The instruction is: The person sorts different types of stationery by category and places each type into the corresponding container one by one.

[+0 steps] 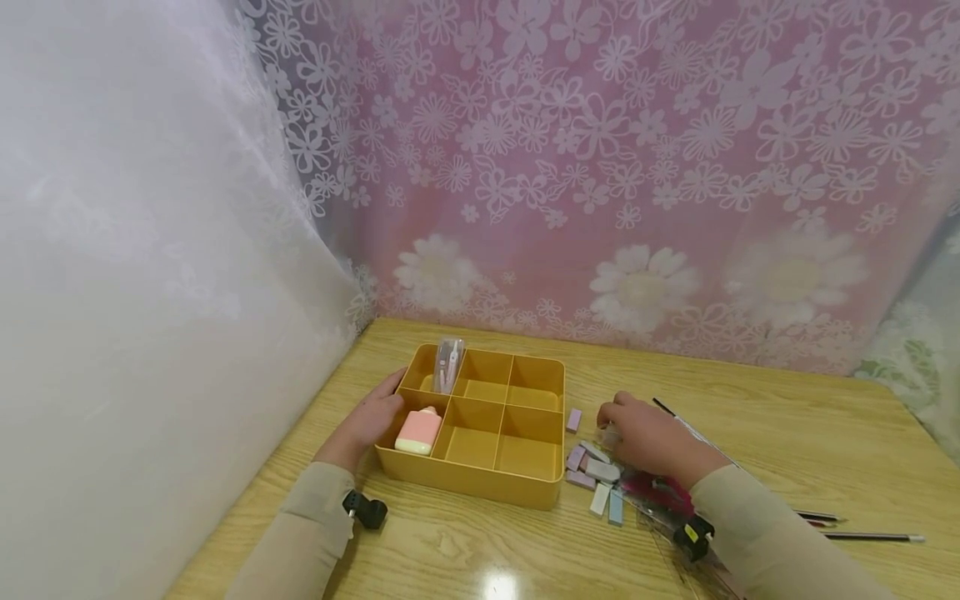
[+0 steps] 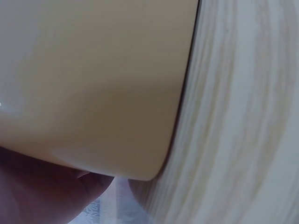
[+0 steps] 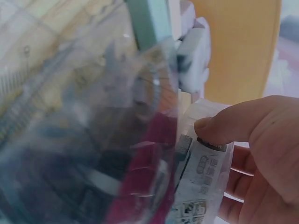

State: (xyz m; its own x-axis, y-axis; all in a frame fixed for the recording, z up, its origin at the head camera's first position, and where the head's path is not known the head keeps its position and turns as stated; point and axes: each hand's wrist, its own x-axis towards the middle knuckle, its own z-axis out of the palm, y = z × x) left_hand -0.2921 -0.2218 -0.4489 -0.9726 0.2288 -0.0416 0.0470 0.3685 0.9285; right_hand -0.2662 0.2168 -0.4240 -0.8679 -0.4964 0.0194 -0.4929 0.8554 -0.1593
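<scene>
A yellow six-compartment organizer box (image 1: 468, 486) sits on the table. My left hand (image 1: 371, 417) grips its left wall, thumb at the rim; in the left wrist view, fingers (image 2: 42, 191) lie against the box's outer side. To the right of the box, my right hand (image 1: 656, 437) pinches a small clear packet with a printed label (image 3: 201, 170) between thumb and fingers. Its contents are hard to make out. A pink bottle-shaped item (image 1: 420, 429) with a cream base occupies the front-left compartment. In the back-left one stands a clear pouch (image 1: 448, 367) holding a compass-like tool.
Several pastel eraser-like blocks (image 1: 602, 471) lie between box and right hand. Under the right forearm is a clear plastic package with a magenta part (image 1: 667, 493). Pencils (image 1: 873, 537) lie at the right, and a thin dark stick (image 1: 667, 407) behind the forearm. Curtains hang behind.
</scene>
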